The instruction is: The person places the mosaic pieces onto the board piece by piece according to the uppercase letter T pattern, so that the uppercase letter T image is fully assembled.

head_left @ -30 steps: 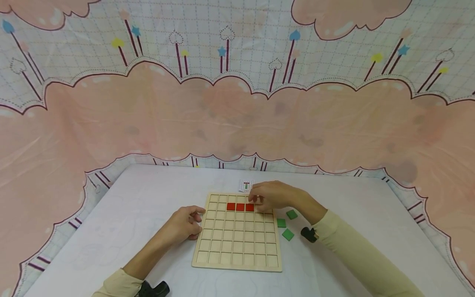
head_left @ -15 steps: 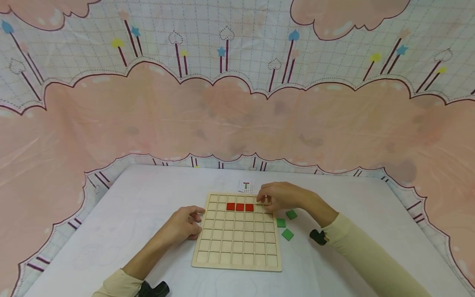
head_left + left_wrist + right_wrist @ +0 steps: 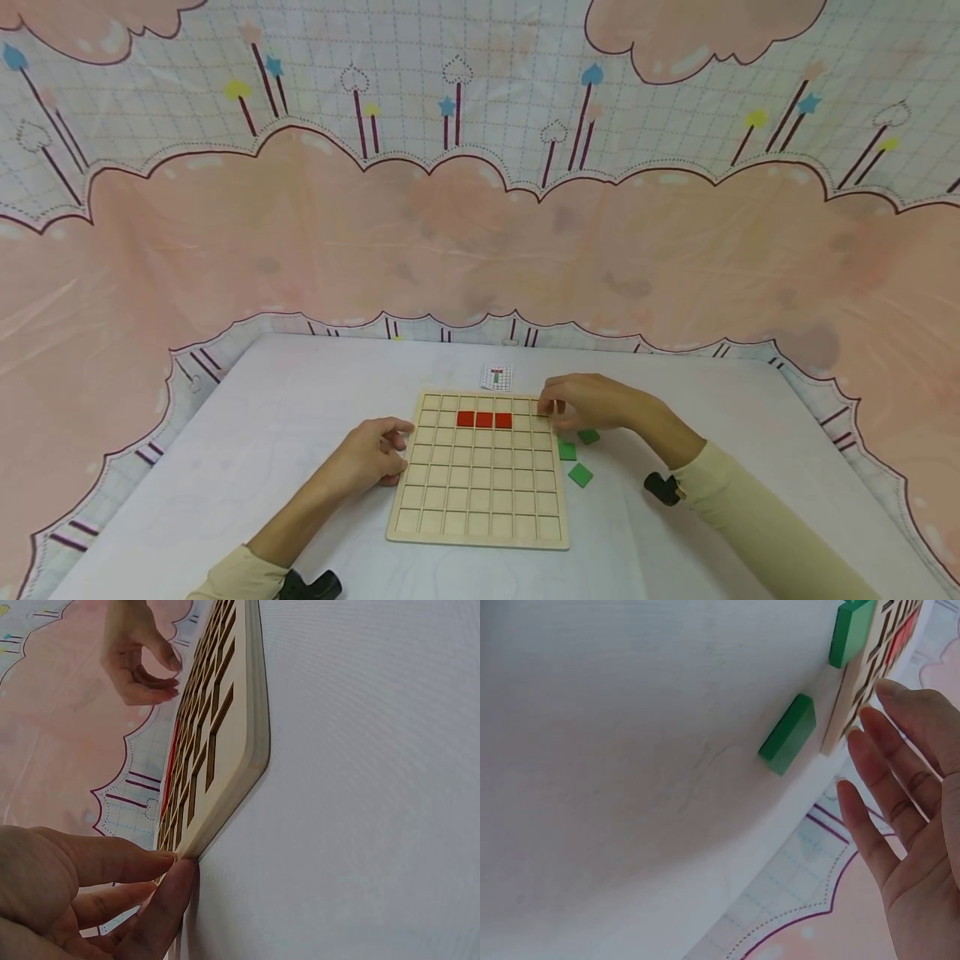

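Observation:
A square-celled wooden board [image 3: 480, 479] lies on the table with three red tiles [image 3: 484, 420] side by side in one of its far rows. At its left edge, my left hand [image 3: 367, 454] holds on with thumb and finger; the left wrist view shows these fingers [image 3: 127, 862] at the board's rim. My right hand [image 3: 588, 400] is at the upper right corner, its fingers loosely bent. No tile shows between the fingers in the right wrist view. Green tiles lie on the table right of the board, such as the green tile [image 3: 581, 475] nearest me.
Behind the board lies a small card [image 3: 497, 377] printed with a grid and a red and green T shape. The table [image 3: 300, 383] has a white cover. A patterned pink and white cloth [image 3: 360, 242] hangs behind it.
My right hand has moved right, from beside the red tiles to the board's upper right corner, partly covering the farthest green tile. The left hand has kept its place.

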The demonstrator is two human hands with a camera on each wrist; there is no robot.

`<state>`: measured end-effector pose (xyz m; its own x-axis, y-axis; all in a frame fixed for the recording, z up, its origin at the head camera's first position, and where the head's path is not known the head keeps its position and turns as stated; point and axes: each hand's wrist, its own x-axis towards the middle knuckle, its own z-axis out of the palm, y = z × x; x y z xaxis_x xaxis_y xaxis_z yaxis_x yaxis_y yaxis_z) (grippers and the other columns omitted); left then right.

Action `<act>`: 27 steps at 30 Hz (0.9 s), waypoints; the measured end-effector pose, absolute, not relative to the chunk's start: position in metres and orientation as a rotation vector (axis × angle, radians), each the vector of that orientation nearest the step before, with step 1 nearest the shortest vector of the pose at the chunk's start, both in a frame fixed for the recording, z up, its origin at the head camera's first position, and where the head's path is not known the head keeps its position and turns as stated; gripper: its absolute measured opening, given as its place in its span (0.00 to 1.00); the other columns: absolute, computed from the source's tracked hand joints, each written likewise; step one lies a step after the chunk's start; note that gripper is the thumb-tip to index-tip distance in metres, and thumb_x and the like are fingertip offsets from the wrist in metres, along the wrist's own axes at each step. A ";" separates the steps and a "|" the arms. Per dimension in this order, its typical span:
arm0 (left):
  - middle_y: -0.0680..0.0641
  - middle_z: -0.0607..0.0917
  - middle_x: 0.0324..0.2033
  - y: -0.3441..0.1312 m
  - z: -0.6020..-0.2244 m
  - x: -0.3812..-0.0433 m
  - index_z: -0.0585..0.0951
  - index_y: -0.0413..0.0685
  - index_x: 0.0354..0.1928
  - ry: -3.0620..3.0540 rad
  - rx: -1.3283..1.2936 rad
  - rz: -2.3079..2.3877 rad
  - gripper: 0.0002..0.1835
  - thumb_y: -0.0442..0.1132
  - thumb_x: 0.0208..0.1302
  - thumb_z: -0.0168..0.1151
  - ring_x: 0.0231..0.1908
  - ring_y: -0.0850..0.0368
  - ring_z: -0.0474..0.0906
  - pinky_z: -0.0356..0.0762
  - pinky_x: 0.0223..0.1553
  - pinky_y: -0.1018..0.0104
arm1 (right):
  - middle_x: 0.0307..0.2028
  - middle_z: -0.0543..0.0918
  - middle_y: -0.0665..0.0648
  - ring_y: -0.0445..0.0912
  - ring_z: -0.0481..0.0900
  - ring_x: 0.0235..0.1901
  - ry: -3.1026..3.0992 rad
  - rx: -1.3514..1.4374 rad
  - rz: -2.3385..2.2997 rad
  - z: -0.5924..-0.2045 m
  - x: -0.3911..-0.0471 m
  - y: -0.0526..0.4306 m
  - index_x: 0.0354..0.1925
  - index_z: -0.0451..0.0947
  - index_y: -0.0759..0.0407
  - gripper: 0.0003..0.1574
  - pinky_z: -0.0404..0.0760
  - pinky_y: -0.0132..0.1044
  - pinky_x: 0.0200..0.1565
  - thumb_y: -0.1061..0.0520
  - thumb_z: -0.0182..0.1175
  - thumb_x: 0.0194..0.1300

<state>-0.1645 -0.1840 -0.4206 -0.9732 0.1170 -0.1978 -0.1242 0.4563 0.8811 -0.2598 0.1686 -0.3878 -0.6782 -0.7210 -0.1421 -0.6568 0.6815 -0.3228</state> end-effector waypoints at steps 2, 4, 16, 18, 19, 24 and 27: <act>0.43 0.75 0.38 -0.184 -0.420 -0.164 0.76 0.31 0.61 2.479 -0.005 1.526 0.29 0.18 0.53 0.62 0.30 0.55 0.75 0.81 0.26 0.65 | 0.41 0.81 0.42 0.42 0.78 0.43 2.640 -1.116 -0.356 -0.387 -0.259 0.171 0.47 0.85 0.49 0.11 0.79 0.35 0.44 0.57 0.66 0.66; 0.43 0.75 0.38 -0.184 -0.420 -0.164 0.76 0.31 0.61 2.480 -0.005 1.526 0.29 0.18 0.53 0.62 0.30 0.55 0.75 0.81 0.26 0.65 | 0.41 0.81 0.42 0.42 0.78 0.43 2.640 -1.128 -0.360 -0.386 -0.258 0.174 0.47 0.85 0.50 0.11 0.79 0.35 0.44 0.57 0.66 0.66; 0.43 0.74 0.38 -0.183 -0.419 -0.164 0.76 0.30 0.61 2.477 -0.002 1.526 0.29 0.17 0.53 0.61 0.30 0.55 0.74 0.80 0.26 0.66 | 0.40 0.81 0.40 0.41 0.78 0.42 2.637 -1.038 -0.395 -0.391 -0.257 0.187 0.47 0.84 0.46 0.12 0.79 0.33 0.40 0.57 0.67 0.64; 0.43 0.74 0.38 -0.183 -0.419 -0.164 0.76 0.30 0.61 2.475 -0.001 1.529 0.29 0.17 0.53 0.61 0.30 0.55 0.74 0.80 0.25 0.66 | 0.40 0.81 0.41 0.41 0.78 0.42 2.639 -1.032 -0.397 -0.392 -0.256 0.189 0.46 0.84 0.46 0.12 0.79 0.34 0.41 0.57 0.67 0.64; 0.43 0.74 0.38 -0.183 -0.419 -0.164 0.76 0.30 0.61 2.475 -0.001 1.529 0.29 0.17 0.53 0.61 0.30 0.55 0.74 0.80 0.26 0.66 | 0.40 0.81 0.41 0.42 0.78 0.42 2.641 -1.031 -0.395 -0.392 -0.256 0.190 0.46 0.84 0.46 0.12 0.79 0.34 0.42 0.58 0.67 0.64; 0.43 0.74 0.38 -0.183 -0.418 -0.163 0.76 0.30 0.62 2.473 -0.008 1.526 0.30 0.17 0.53 0.62 0.30 0.55 0.74 0.80 0.26 0.65 | 0.40 0.81 0.41 0.41 0.78 0.42 2.647 -1.040 -0.391 -0.393 -0.255 0.196 0.46 0.84 0.47 0.13 0.80 0.36 0.43 0.58 0.67 0.63; 0.43 0.74 0.38 -0.183 -0.418 -0.164 0.76 0.30 0.61 2.477 -0.012 1.520 0.30 0.17 0.53 0.62 0.31 0.55 0.74 0.80 0.26 0.65 | 0.39 0.81 0.41 0.40 0.78 0.41 2.647 -1.056 -0.391 -0.394 -0.255 0.200 0.46 0.84 0.47 0.12 0.80 0.36 0.44 0.59 0.68 0.63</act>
